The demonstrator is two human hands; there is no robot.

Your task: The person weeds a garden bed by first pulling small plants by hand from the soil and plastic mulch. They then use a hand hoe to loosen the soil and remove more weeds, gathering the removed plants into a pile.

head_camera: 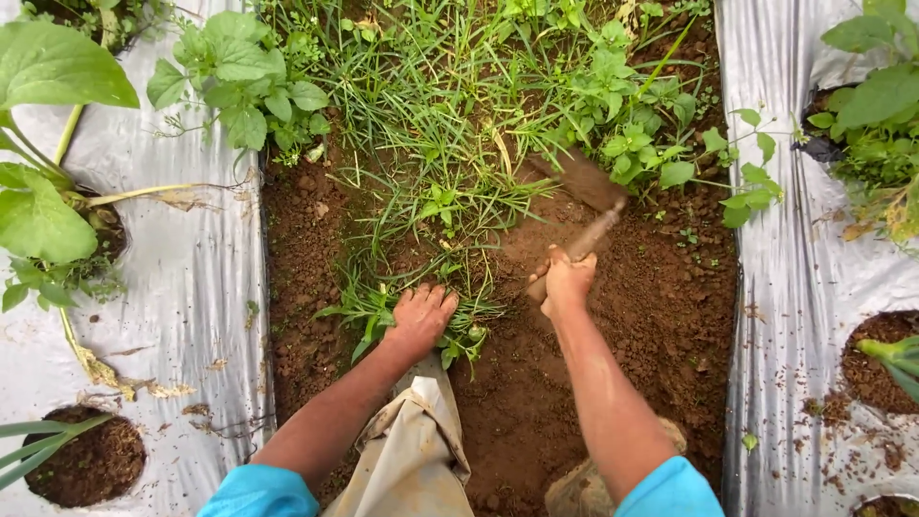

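Down in the soil strip between the two plastic sheets: left hand (419, 316) is palm-down, fingers (436, 295) curled over and pressed into a low clump of weeds (383, 311), gripping the leaves against the ground. Right hand (565, 282) is a closed fist, fingers wrapped tight around the wooden handle (589, 239) of a small hoe; handle runs up and right from the fist, motion-blurred. Hoe blade (586, 179) is soil-coloured, sits at the edge of the weed patch, just beside the broad-leaf weeds (637, 144) on the right. Can't tell if the blade touches the ground.

Clump under the left hand sits at the near end of a grass patch (440, 124) that fills the upper middle of the furrow. Bare brown soil (661, 316) lies right of and below the hands. Both forearms come up from the bottom edge, turquoise sleeves (258, 493) at the elbows, beige trouser leg (412, 450) between them.

Silver plastic mulch (191, 287) covers the left bed, another sheet (804, 278) the right one. Round planting holes in both, with large-leaf plants (48, 144) on the left and leafy plants (876, 105) top right.
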